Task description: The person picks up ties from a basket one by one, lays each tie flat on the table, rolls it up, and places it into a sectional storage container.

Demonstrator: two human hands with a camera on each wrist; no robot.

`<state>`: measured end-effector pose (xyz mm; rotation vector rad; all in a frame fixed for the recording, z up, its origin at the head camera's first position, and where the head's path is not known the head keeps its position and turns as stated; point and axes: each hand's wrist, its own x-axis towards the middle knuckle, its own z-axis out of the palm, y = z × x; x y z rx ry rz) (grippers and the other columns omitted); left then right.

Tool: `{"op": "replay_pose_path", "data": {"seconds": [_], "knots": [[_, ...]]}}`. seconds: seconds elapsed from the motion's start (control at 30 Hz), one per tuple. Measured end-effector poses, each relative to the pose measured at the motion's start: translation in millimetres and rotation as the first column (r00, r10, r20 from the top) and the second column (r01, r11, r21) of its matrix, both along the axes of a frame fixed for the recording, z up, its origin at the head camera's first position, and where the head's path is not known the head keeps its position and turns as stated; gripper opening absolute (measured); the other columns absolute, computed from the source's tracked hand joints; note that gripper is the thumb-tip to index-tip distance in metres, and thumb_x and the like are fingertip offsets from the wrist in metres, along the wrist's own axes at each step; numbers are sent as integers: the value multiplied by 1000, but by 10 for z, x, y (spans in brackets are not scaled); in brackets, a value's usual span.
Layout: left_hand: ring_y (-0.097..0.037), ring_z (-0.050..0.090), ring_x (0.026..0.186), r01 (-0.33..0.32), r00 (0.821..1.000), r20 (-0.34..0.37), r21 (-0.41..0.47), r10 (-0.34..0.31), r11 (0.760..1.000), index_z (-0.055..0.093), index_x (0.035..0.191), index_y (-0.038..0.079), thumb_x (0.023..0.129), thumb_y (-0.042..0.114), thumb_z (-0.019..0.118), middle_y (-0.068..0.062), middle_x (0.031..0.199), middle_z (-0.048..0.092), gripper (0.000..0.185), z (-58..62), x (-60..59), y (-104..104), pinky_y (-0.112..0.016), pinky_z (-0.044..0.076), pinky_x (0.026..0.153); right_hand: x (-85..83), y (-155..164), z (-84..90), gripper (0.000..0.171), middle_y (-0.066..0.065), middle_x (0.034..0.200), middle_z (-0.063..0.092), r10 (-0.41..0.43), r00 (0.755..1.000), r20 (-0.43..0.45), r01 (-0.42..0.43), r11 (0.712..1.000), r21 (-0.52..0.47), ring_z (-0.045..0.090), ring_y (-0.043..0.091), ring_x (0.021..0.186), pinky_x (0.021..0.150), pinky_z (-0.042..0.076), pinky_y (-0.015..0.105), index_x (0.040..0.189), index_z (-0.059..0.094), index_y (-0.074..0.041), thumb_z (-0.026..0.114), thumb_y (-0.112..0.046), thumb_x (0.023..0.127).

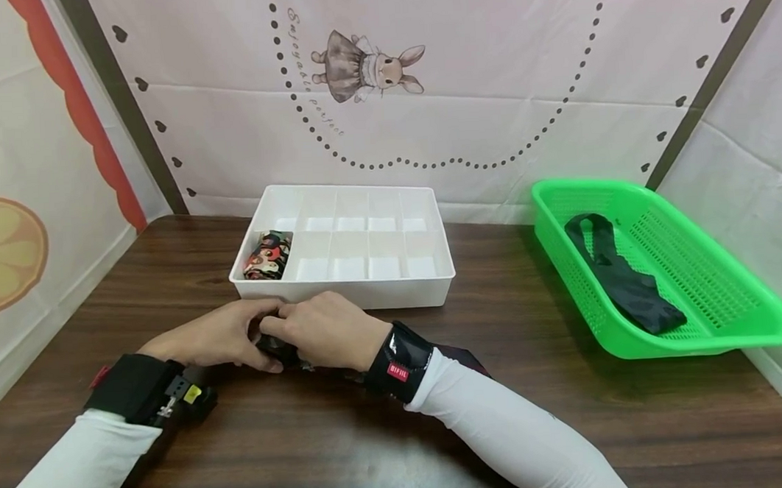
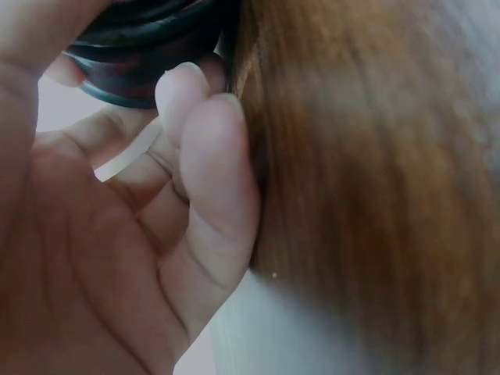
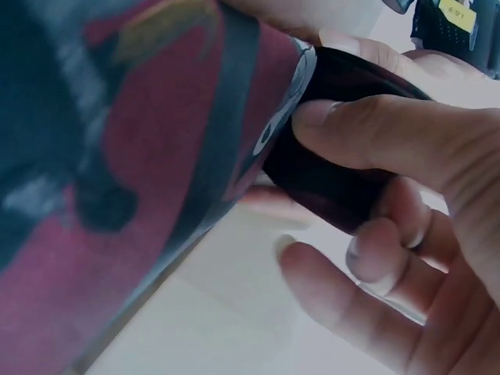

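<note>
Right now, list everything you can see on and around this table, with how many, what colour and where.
divided organiser tray: one, white, far middle of the table.
rolled patterned cloth in the tray: one, red, black and cream, near-left compartment.
basket: one, green, right side of the table.
dark cloth in the basket: one, black, lying along the basket floor.
patterned tie being rolled: one, dark red and black, on the table just in front of the tray, between both hands.
table: one, dark brown wood.
backdrop: pale, with a rabbit picture.
left hand: grips the roll, white sleeve, black wrist band.
right hand: pinches the roll, white sleeve, black wrist band.
</note>
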<state>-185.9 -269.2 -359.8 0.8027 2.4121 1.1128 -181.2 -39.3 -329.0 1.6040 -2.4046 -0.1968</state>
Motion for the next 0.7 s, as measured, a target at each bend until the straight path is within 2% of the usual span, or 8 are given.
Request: {"op": "replay_pose_path", "data": {"seconds": [0.13,0.33,0.43,0.5,0.57,0.67,0.7], "knots": [[-15,56,62,-19,999,34,-22,19,1000,59,141,6,82,22,94,-6,89,62,71,12,3,-7,-29,49,53,-46,14,20,31,-8,104,70,7,999,35,-7,1000,1,66,7,87,71,56,28,123,65,-21,80,-25,95],[-17,62,72,-14,1000,27,-26,15,1000,62,135,7,82,23,94,-6,103,67,64,28,0,-2,-31,52,56,-54,47,61,51,-8,112,70,12,995,101,-13,1000,16,67,9,96,77,57,29,142,65,-26,78,-16,94],[-16,61,69,-13,1000,24,-19,13,1000,62,135,7,82,23,94,-7,100,66,64,31,-2,-1,-30,51,56,-33,41,65,47,-7,109,70,9,997,74,-11,1000,20,67,9,93,73,57,29,139,66,-24,77,-15,94],[-16,61,73,-12,1000,10,-16,12,1000,62,136,8,82,24,94,-6,102,66,65,28,-1,1,-29,52,61,-22,29,56,37,-7,104,70,1,999,50,-1,1000,3,66,8,87,68,56,29,130,68,-22,76,-16,94],[-17,63,84,-8,1000,-4,-3,8,1000,60,139,9,82,25,94,-5,109,67,69,22,3,4,-29,53,70,-17,17,43,32,-8,99,69,-4,1000,28,4,1000,-13,65,8,80,63,55,29,124,67,-20,77,-18,94],[-20,63,102,4,999,-34,8,-4,1000,60,139,12,81,28,95,-3,122,67,70,8,3,9,-29,51,86,-17,6,24,31,-7,95,68,-5,999,35,6,999,-34,63,7,73,60,52,28,122,64,-18,78,-19,95],[-20,63,102,7,999,-35,10,-6,1000,61,139,12,81,28,95,-3,122,67,69,6,4,10,-29,52,86,-17,5,23,31,-7,96,68,-2,999,41,4,1000,-30,63,7,73,60,52,27,123,63,-18,78,-21,95]]}}
